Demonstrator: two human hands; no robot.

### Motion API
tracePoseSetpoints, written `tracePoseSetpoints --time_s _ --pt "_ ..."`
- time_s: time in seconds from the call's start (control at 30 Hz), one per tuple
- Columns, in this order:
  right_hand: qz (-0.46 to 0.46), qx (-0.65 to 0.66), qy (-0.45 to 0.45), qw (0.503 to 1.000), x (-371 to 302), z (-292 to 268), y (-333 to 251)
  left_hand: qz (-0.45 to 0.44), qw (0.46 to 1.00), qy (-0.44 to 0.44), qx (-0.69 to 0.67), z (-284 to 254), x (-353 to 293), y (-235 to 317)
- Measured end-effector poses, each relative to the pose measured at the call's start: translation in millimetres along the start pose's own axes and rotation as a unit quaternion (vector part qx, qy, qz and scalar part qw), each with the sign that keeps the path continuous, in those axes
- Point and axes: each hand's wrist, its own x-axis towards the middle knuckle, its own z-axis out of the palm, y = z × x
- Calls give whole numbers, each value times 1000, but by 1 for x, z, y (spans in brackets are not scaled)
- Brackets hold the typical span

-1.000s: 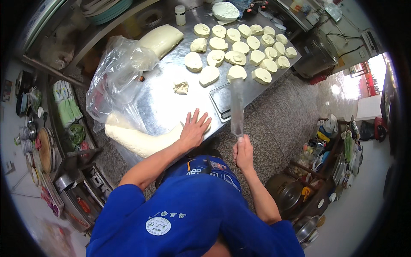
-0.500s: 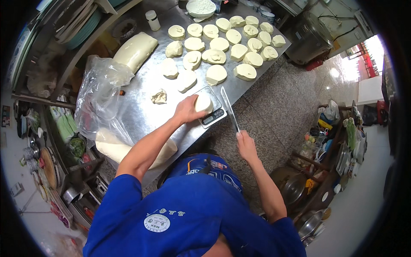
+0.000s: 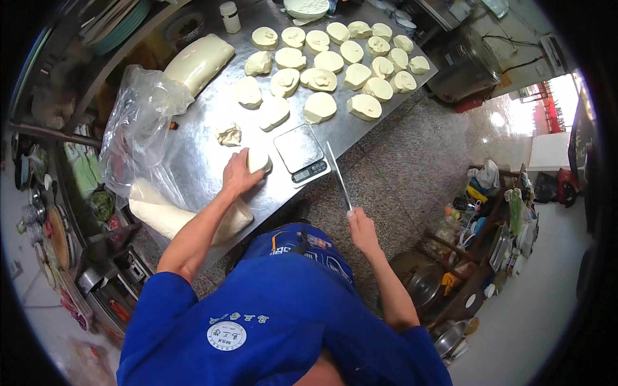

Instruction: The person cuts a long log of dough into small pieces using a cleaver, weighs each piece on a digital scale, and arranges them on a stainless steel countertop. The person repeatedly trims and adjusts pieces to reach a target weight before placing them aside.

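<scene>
Left grip (image 3: 241,175) is clasping a dough piece (image 3: 259,161), fingers and thumb parted by its width; I'm not seeing whether it's touching the bench (image 3: 201,153). It's showing between the scale (image 3: 299,148) and the dough roll (image 3: 156,209). Right grip (image 3: 362,230) is clamping the knife (image 3: 338,177) by its handle, blade beside the scale. I'm judging this as portion handling; next move's needing a steady hold, blade clear of left fingers.

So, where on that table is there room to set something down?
The steel table is bare between the plastic bag and the crumpled dough scrap, and between the far dough loaf and the dough pieces. The scale's plate is bare too. Those pieces crowd the table's far right.
</scene>
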Motion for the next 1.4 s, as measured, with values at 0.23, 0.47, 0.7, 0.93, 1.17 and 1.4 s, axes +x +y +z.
tracePoseSetpoints --time_s 0.23,0.47,0.7,0.93,1.17,1.4 --pt "121 258 -60 957 -38 -3 -25 45 992 -39 115 4 -21 -13" --pt "229 394 -71 887 -69 19 -32 61 985 -59 149 4 -25 -16" --pt "237 397 -81 883 -77 35 -38 84 984 -32 155 14 -24 -30" --pt "224 414 -55 880 -80 36 -43 22 996 -89 16 -5 12 -16" --pt "210 337 -5 918 -64 27 -49 162 982 -93 -18 5 48 88" --pt "-10 -43 97 994 5 28 -40 177 983 -6 -39 44 73 72"
